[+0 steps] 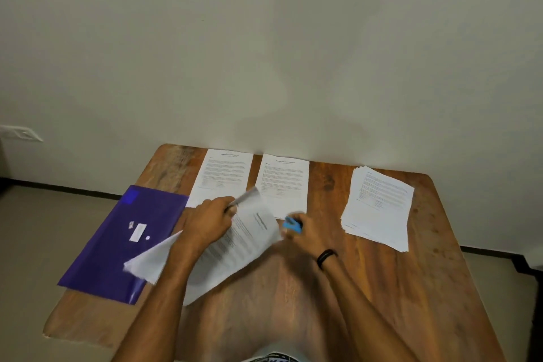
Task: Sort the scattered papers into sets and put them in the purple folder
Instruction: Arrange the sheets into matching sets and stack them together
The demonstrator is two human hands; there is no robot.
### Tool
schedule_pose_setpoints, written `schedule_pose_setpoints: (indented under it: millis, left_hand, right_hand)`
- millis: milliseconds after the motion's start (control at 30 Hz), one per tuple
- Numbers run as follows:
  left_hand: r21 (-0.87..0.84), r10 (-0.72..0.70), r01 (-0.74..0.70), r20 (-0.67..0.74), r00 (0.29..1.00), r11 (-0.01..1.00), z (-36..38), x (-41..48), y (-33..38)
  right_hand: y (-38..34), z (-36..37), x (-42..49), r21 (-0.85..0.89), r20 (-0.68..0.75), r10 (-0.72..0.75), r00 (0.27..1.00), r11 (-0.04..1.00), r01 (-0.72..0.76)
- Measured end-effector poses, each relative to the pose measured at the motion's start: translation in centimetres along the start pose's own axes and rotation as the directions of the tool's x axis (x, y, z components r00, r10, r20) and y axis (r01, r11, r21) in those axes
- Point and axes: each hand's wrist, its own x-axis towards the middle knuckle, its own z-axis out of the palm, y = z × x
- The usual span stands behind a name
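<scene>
- Head view: the left grip [210, 223] pinches a paper set [249, 241] at mid-desk, blurred.
- The right grip [302, 233] curls around a small blue object [292, 224].
- The purple folder [117, 244] lies flat on the left of the desk [367, 288]; a paper stack [379, 206] lies on the right.

The counter [382, 288] is warm brown wood with wavy grain, darker knots and a paler grey patch at 11 o'clock. At 9 o'clock, the purple folder [117, 244] is deep glossy violet and bears a white label [138, 232], a white dot and a brighter blue square. The two sheets [223, 176] at 12 o'clock and the stack [379, 206] at 2 o'clock are white with fine grey-black print. The centre sheets [244, 244] are white, their print blurred. The small object [292, 224] is sky blue; the wristband [326, 257] is black. The wall [264, 38] is plain off-white.
</scene>
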Motion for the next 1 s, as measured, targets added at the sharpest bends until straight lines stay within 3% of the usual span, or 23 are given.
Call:
schedule_pose_setpoints:
  millis: [67, 133, 267, 467, 600, 700, 833, 933, 1000]
  left_hand:
    - [-0.193, -0.068, 0.043, -0.123, 0.99, 0.98, 0.8, -0.6, -1.0]
    - [-0.391, -0.137, 0.05, -0.199, 0.97, 0.919, 1.5, -1.1, -1.6]
    - [-0.558, -0.233, 0.085, -0.201, 0.951, 0.825, 2.8, -1.7, -1.9]
    - [-0.706, -0.283, 0.137, -0.094, 0.954, 0.695, 3.1, -2.1, 0.9]
    - [-0.708, -0.258, 0.147, -0.051, 0.965, 0.691, 3.6, -2.3, 0.9]
    - [-0.714, -0.264, 0.167, -0.026, 0.964, 0.68, 4.5, -1.7, -0.8]
    - [-0.807, -0.295, 0.185, 0.013, 0.955, 0.561, 4.0, -1.7, -0.4]
    - [-0.877, -0.369, 0.269, 0.115, 0.922, 0.399, 3.7, -0.5, 0.3]
    - [-0.833, -0.426, 0.374, 0.189, 0.885, 0.408, 3.4, 0.7, 0.9]
  right_hand:
    - [5.9, 2.5, -0.6, -0.167, -0.045, 0.265, 0.963, 0.949, -0.269]
    - [11.8, 4.3, -2.0, -0.328, -0.134, 0.439, 0.889, 0.827, -0.457]
    - [16.5, 5.3, -5.7, -0.394, -0.288, 0.533, 0.796, 0.691, -0.606]
    - [16.7, 4.9, -6.7, -0.298, -0.31, 0.558, 0.77, 0.712, -0.636]
    - [15.9, 5.6, -6.1, -0.227, -0.312, 0.617, 0.723, 0.69, -0.687]
    - [15.0, 5.7, -5.0, -0.276, -0.301, 0.639, 0.708, 0.652, -0.706]
    - [13.8, 5.5, -2.9, -0.247, -0.308, 0.639, 0.705, 0.662, -0.708]
    - [13.1, 5.6, -1.6, -0.086, -0.286, 0.688, 0.667, 0.675, -0.733]
    - [12.3, 5.4, -1.4, 0.006, -0.249, 0.706, 0.663, 0.686, -0.728]
